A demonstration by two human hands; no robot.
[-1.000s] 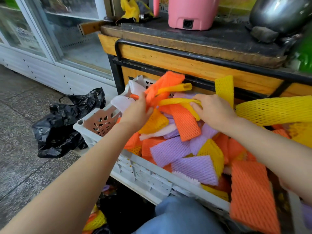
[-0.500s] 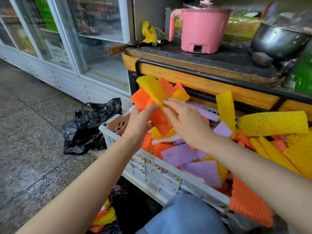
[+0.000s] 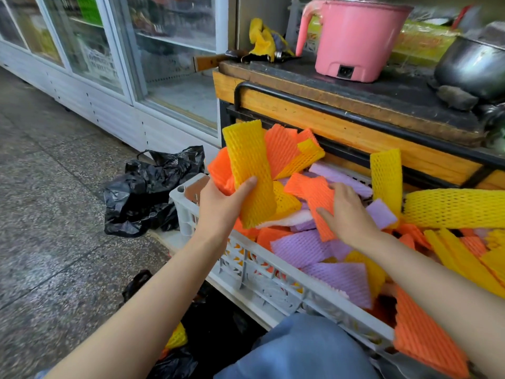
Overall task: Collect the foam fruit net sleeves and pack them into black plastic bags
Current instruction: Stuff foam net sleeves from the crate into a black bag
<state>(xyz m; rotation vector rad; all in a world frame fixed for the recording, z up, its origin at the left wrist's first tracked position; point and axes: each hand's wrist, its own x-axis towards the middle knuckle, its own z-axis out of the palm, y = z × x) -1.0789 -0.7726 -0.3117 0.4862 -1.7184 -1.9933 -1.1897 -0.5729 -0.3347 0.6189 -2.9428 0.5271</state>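
A white plastic crate [image 3: 273, 280] holds a heap of orange, yellow and purple foam net sleeves [image 3: 317, 250]. My left hand [image 3: 221, 206] grips a fanned bunch of yellow and orange sleeves [image 3: 251, 173] above the crate's left end. My right hand [image 3: 347, 214] reaches into the heap and pinches an orange sleeve [image 3: 314, 198] between thumb and fingers. A crumpled black plastic bag [image 3: 147, 192] lies on the floor left of the crate. Another black bag [image 3: 177, 340] with yellow and orange sleeves in it sits below my left forearm.
A wooden counter [image 3: 341, 116] with a black rail stands behind the crate, carrying a pink pot [image 3: 352, 36] and a metal pot [image 3: 470, 69]. Glass-door fridges [image 3: 123, 50] line the left. Grey stone floor [image 3: 54, 214] lies to the left. My blue-clad knee [image 3: 300, 348] is below the crate.
My right hand left the bunch and dropped into the heap, taking hold of an orange sleeve. My left hand still holds the bunch, now fanned wider.
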